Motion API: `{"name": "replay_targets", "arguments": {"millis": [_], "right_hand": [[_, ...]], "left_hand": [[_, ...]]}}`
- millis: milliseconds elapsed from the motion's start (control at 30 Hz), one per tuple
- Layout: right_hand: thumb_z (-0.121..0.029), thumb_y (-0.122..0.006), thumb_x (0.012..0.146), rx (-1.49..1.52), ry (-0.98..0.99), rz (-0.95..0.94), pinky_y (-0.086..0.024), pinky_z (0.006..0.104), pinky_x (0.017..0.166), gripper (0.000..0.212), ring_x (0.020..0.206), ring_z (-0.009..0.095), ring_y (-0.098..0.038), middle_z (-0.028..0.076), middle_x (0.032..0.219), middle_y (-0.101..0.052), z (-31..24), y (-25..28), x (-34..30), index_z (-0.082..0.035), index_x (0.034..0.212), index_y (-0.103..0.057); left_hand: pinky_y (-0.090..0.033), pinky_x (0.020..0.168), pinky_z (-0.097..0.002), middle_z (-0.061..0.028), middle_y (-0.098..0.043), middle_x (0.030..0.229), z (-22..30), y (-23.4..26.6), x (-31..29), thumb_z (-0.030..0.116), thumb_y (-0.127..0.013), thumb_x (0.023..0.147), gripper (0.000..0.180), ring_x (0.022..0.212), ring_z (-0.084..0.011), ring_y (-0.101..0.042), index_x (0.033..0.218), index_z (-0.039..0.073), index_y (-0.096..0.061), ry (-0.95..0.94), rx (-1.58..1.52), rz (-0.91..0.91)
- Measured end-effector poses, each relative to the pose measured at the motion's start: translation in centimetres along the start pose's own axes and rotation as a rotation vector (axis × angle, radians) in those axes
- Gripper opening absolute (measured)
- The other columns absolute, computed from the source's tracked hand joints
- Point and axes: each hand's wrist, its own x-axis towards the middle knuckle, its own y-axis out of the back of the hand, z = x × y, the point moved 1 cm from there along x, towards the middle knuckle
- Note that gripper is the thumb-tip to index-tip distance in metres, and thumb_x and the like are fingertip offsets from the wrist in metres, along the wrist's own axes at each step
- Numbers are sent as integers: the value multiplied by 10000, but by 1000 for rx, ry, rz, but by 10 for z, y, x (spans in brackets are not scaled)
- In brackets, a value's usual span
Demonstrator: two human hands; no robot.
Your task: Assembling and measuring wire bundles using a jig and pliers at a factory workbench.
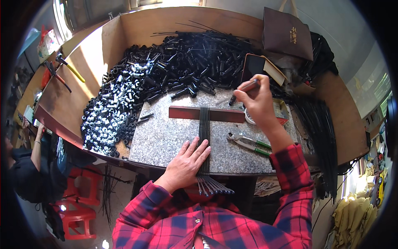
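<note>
My left hand (185, 164) lies flat with its fingers stretched over a bundle of thin black rods (205, 128). The rods run toward me and fan out past the table's near edge, where each has a small rounded tip. Their far ends rest across a dark red bar (182, 112) on the speckled stone slab (161, 143). Raised to the right, my right hand (259, 99) is closed around a dark pen-like stick (250, 86); its lower end points down left, and its exact kind is unclear. Green-handled pincers (248, 144) lie on the slab below that hand.
A heap of black tubular parts (186, 62) and shiny small pieces (112, 112) fills the back and left. Long black rods (321, 133) hang over the right edge. A brown bag (287, 33) stands behind. Another person (31, 166) sits at far left by red stools (81, 216).
</note>
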Motion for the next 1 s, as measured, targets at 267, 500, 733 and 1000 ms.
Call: {"name": "replay_targets", "arguments": {"millis": [267, 500, 733, 1000], "right_hand": [[1, -657, 839, 83, -339, 94, -569, 287, 680, 351, 801, 150, -627, 110, 919, -601, 24, 89, -60, -37, 1040, -372], [-94, -703, 805, 12, -609, 167, -545, 293, 653, 315, 784, 158, -625, 99, 881, -619, 58, 129, -112, -16, 991, -460], [-131, -745, 706, -637, -319, -129, -457, 341, 682, 257, 762, 206, -582, 82, 787, -615, 60, 125, -115, -12, 841, -561], [-130, -681, 749, -802, -24, -161, -443, 403, 729, 140, 802, 309, -557, 121, 778, -595, 66, 133, -79, -13, 765, -605]], "left_hand": [[-227, 1122, -500, -159, -328, 1482, 5, 6, 1, 99, -564, 727, 713, 1387, -382, -265, 1409, 44, -367, 25, -54, -13], [-227, 1125, -486, -157, -323, 1485, 5, 2, 4, 86, -491, 800, 627, 1383, -379, -271, 1413, 49, -366, 6, -14, -9], [-233, 1124, -480, -149, -319, 1489, 3, 4, 2, 90, -471, 820, 599, 1383, -373, -275, 1410, 52, -372, 14, 13, -14], [-245, 1118, -484, -142, -321, 1489, 5, 5, 3, 91, -461, 833, 587, 1377, -375, -286, 1413, 65, -371, 10, 14, -19]]}}
